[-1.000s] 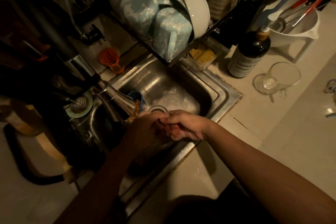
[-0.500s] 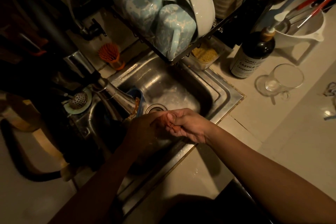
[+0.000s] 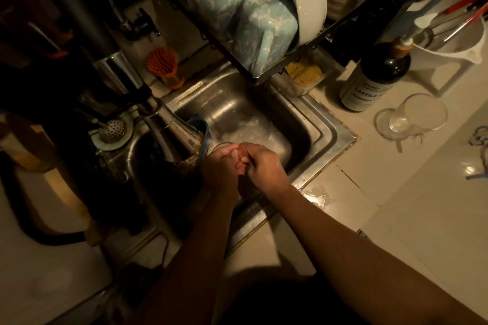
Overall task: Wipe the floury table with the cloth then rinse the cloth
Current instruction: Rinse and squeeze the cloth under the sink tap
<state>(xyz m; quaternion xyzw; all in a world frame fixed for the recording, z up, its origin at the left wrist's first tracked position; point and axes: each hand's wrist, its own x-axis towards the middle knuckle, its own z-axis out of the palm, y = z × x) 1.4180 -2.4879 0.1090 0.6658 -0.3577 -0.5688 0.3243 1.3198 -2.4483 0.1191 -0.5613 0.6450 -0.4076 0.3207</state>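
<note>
Left hand (image 3: 219, 166) and right hand (image 3: 264, 166) pressed together over steel sink (image 3: 317, 124), both curled, reddish scrap (image 3: 240, 166) between them, grip contents indeterminate, faucet (image 3: 179, 132) beside left hand.

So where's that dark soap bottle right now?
In the head view, the soap bottle stands on the counter to the right of the sink, just behind the glass mug and beside the white bowl.

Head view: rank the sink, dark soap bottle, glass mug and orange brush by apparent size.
1. sink, largest by far
2. dark soap bottle
3. glass mug, close to the bottle, so that order is unsure
4. orange brush, smallest
</note>
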